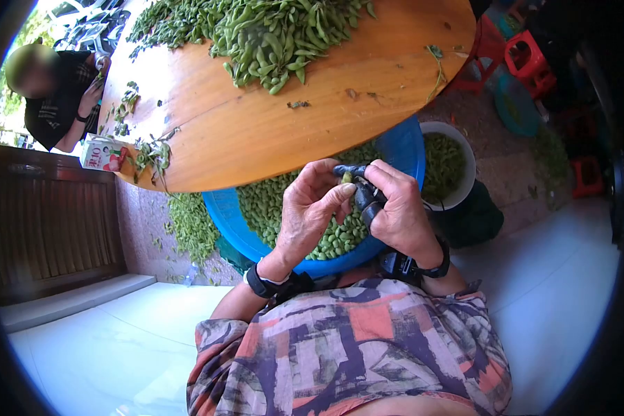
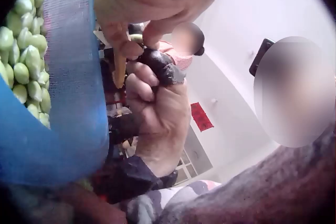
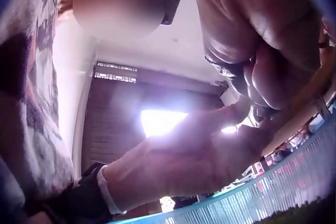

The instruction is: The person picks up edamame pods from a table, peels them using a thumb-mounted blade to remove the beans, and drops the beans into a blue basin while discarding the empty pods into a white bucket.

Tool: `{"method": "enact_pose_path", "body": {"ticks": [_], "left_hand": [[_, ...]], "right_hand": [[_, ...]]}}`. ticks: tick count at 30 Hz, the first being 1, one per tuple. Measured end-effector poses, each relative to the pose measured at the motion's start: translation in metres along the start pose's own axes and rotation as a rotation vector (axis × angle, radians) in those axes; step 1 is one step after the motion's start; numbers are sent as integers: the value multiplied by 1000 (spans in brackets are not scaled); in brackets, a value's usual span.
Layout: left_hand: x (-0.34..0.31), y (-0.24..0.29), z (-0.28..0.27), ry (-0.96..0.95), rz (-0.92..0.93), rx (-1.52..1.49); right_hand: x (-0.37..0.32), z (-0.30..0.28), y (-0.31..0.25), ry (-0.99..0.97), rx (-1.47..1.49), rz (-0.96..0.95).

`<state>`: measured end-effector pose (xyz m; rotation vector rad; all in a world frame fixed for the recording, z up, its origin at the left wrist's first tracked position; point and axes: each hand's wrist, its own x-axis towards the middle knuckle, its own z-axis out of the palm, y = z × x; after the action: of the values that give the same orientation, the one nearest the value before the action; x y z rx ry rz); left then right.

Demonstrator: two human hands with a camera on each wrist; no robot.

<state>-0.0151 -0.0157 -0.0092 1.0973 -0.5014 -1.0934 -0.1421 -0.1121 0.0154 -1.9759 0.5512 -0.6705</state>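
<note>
Both hands meet over a blue basket point(image 1: 222, 218) of shelled green beans point(image 1: 267, 211). Between thumb and fingers my left hand point(image 1: 305, 211) pinches a small green bean pod point(image 1: 347, 178). My right hand point(image 1: 402, 215) has black coverings on its thumb and index finger and grips the same pod from the other side. In the left wrist view, the right hand point(image 2: 163, 111) shows its other fingers curled in. Seen from the right wrist, the left hand point(image 3: 184, 155) reaches in from below, and the fingers hide the pod.
A wooden table point(image 1: 312, 125) overhangs the basket and bears a heap of pods point(image 1: 277, 41). A drink carton point(image 1: 104, 152) stands at its left edge, near a seated person point(image 1: 59, 97). A white basin point(image 1: 468, 159) of pods and red stools point(image 1: 530, 62) are at right.
</note>
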Motion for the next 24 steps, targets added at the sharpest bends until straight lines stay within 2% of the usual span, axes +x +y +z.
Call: {"method": "enact_pose_path", "body": {"ticks": [1,4,7,8,9,11,13,15,17,19,20,22,23,24], "left_hand": [[-1,0,0,3,-2,-2],[-6,3,3,35,123,243],[-6,6,-3,48,98,403],[-5,10,-6,21,113,461],[-4,12,-7,23,112,460],[-4,13,-8,-48,14,344],[-3,6,-9,-69,-7,224],[-3,3,-8,-120,-40,137],[-4,2,-10,-119,-41,145],[-6,2,-11,-114,-40,164],[-6,2,-12,-113,-41,164],[-7,3,-12,-99,-114,64],[-7,2,-13,-99,-115,62],[-7,-1,-14,-101,-131,10]], "right_hand": [[-1,0,-2,11,-50,-6],[-3,-7,-7,-49,-36,15],[-7,-17,-12,-42,-32,97],[-9,-18,-6,1,-91,45],[-8,-17,-5,-1,-91,46],[-6,-14,-2,162,-7,37],[-5,-15,5,141,83,72],[-3,-13,3,-46,305,320],[-3,-5,9,-34,358,300],[-3,-1,10,7,354,156],[-3,-2,8,6,355,158],[-3,-5,4,-73,551,347],[-4,-3,7,-74,550,348],[-6,-1,14,-90,698,343]]}}
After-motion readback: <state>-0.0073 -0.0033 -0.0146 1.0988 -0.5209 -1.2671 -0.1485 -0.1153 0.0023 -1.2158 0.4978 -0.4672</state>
